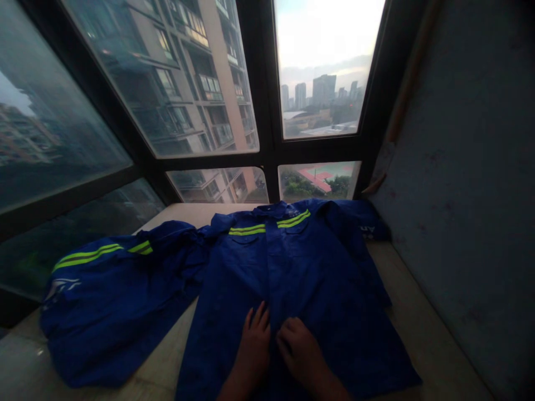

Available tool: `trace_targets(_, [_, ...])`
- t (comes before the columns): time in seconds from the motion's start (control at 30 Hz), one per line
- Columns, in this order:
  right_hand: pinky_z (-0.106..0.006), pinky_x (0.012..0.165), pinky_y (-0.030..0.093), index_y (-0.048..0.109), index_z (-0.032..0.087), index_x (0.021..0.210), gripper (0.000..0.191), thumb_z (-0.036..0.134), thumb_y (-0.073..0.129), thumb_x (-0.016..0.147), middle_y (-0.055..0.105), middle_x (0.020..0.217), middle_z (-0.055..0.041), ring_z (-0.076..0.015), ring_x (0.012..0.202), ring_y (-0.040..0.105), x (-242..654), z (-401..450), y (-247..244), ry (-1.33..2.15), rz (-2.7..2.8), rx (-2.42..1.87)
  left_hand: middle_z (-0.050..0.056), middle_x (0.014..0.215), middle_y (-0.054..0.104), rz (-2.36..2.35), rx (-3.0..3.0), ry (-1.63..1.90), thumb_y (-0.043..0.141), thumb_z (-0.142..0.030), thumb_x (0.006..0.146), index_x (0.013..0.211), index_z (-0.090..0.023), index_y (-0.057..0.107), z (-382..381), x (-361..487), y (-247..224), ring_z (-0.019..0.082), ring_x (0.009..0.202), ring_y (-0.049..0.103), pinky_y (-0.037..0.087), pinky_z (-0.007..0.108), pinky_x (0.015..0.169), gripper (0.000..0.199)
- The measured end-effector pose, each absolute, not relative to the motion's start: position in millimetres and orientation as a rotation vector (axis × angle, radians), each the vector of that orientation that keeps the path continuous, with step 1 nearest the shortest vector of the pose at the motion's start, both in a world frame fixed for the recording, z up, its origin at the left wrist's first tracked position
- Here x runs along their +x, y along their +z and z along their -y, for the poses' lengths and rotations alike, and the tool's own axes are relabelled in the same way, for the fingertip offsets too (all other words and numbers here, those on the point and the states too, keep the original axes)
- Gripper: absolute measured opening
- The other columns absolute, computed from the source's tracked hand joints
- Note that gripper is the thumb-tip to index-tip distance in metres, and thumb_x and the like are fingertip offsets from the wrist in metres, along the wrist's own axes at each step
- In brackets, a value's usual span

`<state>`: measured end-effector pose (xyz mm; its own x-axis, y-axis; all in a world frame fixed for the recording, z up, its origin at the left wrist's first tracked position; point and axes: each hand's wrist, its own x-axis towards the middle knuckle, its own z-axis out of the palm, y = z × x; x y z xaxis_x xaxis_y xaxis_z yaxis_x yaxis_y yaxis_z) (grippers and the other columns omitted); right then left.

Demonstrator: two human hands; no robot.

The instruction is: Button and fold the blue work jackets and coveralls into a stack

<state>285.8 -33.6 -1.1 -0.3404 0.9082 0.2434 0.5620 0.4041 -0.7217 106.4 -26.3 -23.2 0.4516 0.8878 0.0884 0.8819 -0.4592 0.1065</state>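
Note:
A dark blue jacket (238, 278) with yellow-green stripes across its chest lies front side up, its collar toward the window. On its lower front, left of the centre placket, my left hand (256, 337) rests with the fingers spread. Just right of the placket is my right hand (298, 342), its fingers curled together against the cloth; whether any fabric is pinched there is too dark to make out. A second blue garment (112, 301) with similar stripes and a white print lies crumpled at the left.
Both garments lie on a pale ledge (422, 312). Dark-framed windows (270, 150) rise behind and to the left, with buildings outside. A wall (463, 195) bounds the right side. More blue fabric with white letters (370, 223) sits at the back right corner.

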Motion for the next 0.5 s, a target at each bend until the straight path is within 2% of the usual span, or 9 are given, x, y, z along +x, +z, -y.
trace_targets(0.1, [-0.033, 0.091, 0.05, 0.067, 0.022, 0.1, 0.029, 0.006, 0.047, 0.087, 0.069, 0.108, -0.0044, -0.019, 0.102, 0.063, 290, 42, -2, 0.619, 2.049, -1.227, 0.004, 0.154, 0.043, -1.523, 2.651, 0.19, 0.045, -0.001, 0.074, 0.149, -0.027, 0.038, 36, 99, -19, 0.024, 0.144, 0.034, 0.034, 0.051, 0.116, 0.08])
trace_targets(0.2, [-0.037, 0.097, 0.051, 0.064, 0.023, 0.115, 0.034, 0.013, 0.056, 0.084, 0.066, 0.125, -0.0065, -0.0231, 0.115, 0.062, 292, 53, -21, 0.405, 2.099, -1.129, 0.005, 0.151, 0.047, -1.423, 2.711, 0.255, 0.044, -0.003, 0.077, 0.149, -0.024, 0.038, 44, 91, -22, 0.021, 0.142, 0.039, 0.037, 0.047, 0.115, 0.075])
trace_targets(0.33, [-0.038, 0.086, 0.058, 0.063, 0.022, 0.121, 0.041, 0.031, 0.065, 0.082, 0.068, 0.125, -0.0108, -0.0281, 0.109, 0.067, 291, 66, -61, 0.093, 2.2, -0.916, 0.007, 0.15, 0.048, -1.709, 2.754, 0.458, 0.045, -0.01, 0.084, 0.143, -0.025, 0.048, 57, 88, -38, 0.027, 0.141, 0.04, 0.04, 0.051, 0.112, 0.061])
trace_targets(0.4, [-0.037, 0.082, 0.059, 0.064, 0.027, 0.121, 0.038, 0.03, 0.065, 0.083, 0.069, 0.124, -0.0073, -0.0272, 0.106, 0.069, 287, 74, -80, 0.015, 2.21, -0.931, 0.009, 0.151, 0.047, -1.929, 2.717, 0.499, 0.049, -0.017, 0.086, 0.142, -0.027, 0.05, 66, 85, -51, 0.032, 0.138, 0.044, 0.045, 0.054, 0.106, 0.058])
trace_targets(0.5, [-0.035, 0.075, 0.06, 0.065, 0.042, 0.119, 0.038, 0.027, 0.064, 0.084, 0.071, 0.119, 0.0038, -0.0246, 0.097, 0.072, 273, 90, -111, -0.036, 2.167, -1.044, 0.009, 0.147, 0.052, -1.991, 2.691, 0.445, 0.053, -0.02, 0.082, 0.137, -0.029, 0.055, 80, 71, -64, 0.033, 0.13, 0.053, 0.052, 0.052, 0.098, 0.057])
